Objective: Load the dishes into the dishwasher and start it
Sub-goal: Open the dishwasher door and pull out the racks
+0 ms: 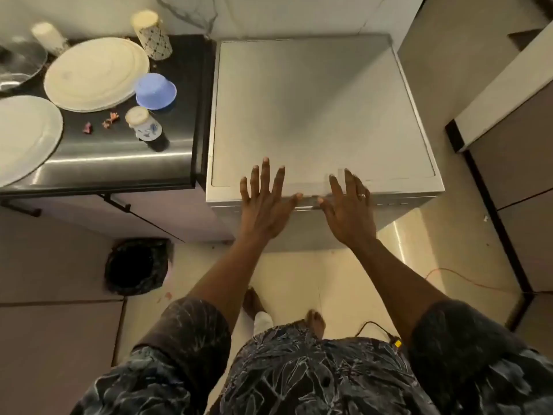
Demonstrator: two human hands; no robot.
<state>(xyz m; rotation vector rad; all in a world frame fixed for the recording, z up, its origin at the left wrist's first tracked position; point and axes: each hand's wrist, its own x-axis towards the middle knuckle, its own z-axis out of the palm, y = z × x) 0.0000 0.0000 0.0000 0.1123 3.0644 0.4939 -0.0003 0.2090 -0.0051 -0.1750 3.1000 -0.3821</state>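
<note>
A silver dishwasher (314, 103) stands in front of me with its door closed. My left hand (264, 202) and my right hand (347, 208) hover side by side over its front top edge, fingers spread and straight, holding nothing. On the dark counter (119, 148) to the left sit a cream plate (95, 73), a white plate (24, 136), an upturned blue bowl (155, 91), a small upturned cup with a blue print (143, 122), a patterned upturned cup (152, 34) and a white cup (48, 35).
A metal bowl (18, 64) sits at the counter's far left. A black-lined bin (136, 266) stands on the floor under the counter. An orange cord (466, 280) and a black cable (377, 327) run across the tiled floor. Cabinets (514, 163) close in at right.
</note>
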